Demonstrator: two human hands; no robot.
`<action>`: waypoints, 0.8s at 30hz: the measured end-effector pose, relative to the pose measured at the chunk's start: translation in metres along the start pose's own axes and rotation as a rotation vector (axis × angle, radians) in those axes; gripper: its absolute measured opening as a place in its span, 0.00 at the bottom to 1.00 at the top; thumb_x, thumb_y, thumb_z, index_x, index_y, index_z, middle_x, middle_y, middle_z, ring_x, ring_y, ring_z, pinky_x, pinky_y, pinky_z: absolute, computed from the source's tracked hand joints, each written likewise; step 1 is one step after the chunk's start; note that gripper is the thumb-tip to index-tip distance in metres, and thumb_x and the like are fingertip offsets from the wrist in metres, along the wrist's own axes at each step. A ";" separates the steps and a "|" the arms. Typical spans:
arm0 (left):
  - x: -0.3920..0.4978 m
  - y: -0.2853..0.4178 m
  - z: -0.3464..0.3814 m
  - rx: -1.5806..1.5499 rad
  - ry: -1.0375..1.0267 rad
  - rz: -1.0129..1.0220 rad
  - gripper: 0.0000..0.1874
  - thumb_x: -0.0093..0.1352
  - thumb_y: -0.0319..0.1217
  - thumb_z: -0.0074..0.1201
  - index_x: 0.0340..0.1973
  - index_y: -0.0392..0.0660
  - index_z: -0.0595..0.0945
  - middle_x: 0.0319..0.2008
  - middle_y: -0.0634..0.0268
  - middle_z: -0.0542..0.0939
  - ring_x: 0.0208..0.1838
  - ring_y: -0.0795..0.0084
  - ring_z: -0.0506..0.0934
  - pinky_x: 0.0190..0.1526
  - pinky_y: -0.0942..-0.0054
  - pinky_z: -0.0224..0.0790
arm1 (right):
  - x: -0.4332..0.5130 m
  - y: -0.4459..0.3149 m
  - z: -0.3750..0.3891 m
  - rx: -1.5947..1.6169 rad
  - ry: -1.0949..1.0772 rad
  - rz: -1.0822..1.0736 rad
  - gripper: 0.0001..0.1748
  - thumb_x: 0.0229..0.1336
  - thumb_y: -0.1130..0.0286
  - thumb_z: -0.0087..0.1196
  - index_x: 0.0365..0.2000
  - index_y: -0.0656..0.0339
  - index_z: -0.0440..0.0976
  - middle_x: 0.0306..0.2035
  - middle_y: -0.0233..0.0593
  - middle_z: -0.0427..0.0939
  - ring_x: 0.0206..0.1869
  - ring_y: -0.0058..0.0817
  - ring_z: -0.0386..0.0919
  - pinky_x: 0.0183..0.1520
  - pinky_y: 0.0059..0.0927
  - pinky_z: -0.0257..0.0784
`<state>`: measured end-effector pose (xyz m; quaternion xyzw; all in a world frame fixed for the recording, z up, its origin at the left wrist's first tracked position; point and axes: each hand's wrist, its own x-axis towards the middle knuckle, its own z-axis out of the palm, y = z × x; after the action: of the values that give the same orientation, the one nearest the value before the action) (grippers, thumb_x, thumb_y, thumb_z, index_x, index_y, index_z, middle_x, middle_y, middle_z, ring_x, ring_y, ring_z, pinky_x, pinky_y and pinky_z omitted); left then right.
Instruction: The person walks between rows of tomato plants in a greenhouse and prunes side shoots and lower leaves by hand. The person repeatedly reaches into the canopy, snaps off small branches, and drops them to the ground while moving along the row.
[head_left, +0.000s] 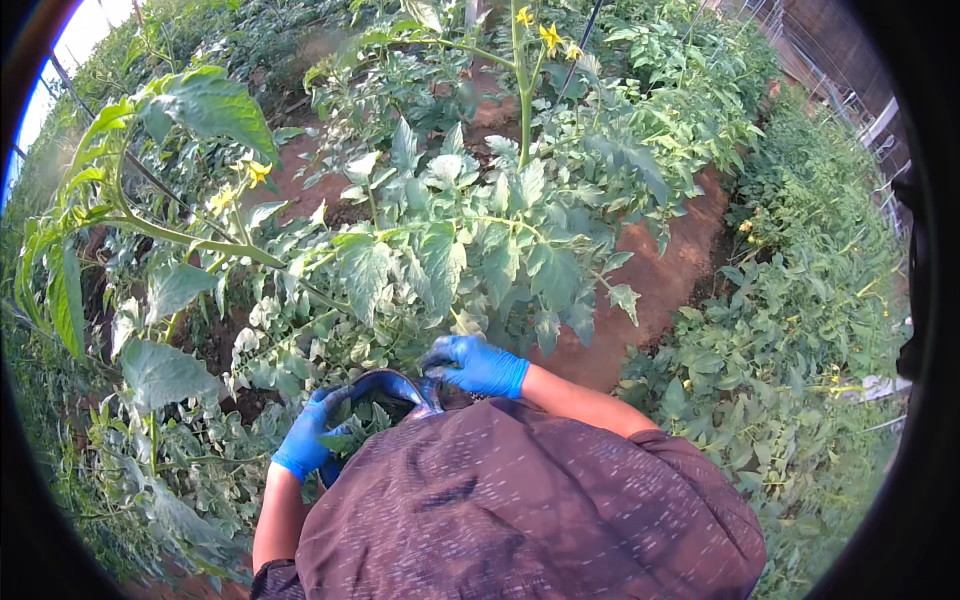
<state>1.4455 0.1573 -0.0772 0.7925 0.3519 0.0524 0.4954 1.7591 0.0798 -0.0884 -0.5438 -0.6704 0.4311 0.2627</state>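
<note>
My left hand, in a blue glove, grips the left side of a dark blue container, perhaps a bag or bucket, held against my front. Green tomato leaves show inside its curved rim, and my shirt hides its lower part. Also gloved in blue, my right hand is beside the container's right edge with its fingers curled. Whether anything is pinched in those fingers cannot be made out. Just beyond that hand hang the leaves of a tomato plant.
Yellow blossoms top a tall tomato stem ahead. Another flowering stem arches across on the left. Bare reddish soil forms a path to the right, bordered by a dense row of plants. Dark support strings run between the plants.
</note>
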 end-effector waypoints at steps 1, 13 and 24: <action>-0.001 0.004 0.003 0.161 -0.031 0.049 0.32 0.58 0.26 0.60 0.60 0.50 0.71 0.59 0.51 0.67 0.62 0.51 0.66 0.62 0.62 0.59 | -0.018 0.030 0.002 0.232 0.162 0.142 0.14 0.63 0.66 0.52 0.44 0.65 0.75 0.40 0.41 0.80 0.40 0.29 0.79 0.47 0.29 0.73; -0.002 0.023 0.016 0.885 -0.130 0.168 0.12 0.62 0.35 0.52 0.41 0.57 0.83 0.58 0.54 0.70 0.63 0.47 0.64 0.61 0.47 0.56 | -0.055 0.012 -0.096 0.321 0.560 0.131 0.16 0.59 0.72 0.51 0.48 0.62 0.73 0.45 0.42 0.78 0.46 0.32 0.77 0.50 0.32 0.73; 0.187 0.107 0.077 -0.581 -0.138 -0.151 0.18 0.73 0.36 0.46 0.51 0.38 0.77 0.42 0.62 0.82 0.40 0.75 0.79 0.39 0.76 0.71 | -0.049 0.011 -0.094 0.967 0.584 0.413 0.12 0.62 0.67 0.54 0.37 0.69 0.76 0.29 0.42 0.81 0.26 0.25 0.79 0.30 0.25 0.77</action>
<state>1.6726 0.1855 -0.0773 0.5909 0.3456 0.0598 0.7265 1.8550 0.0604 -0.0463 -0.5776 -0.1786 0.5621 0.5644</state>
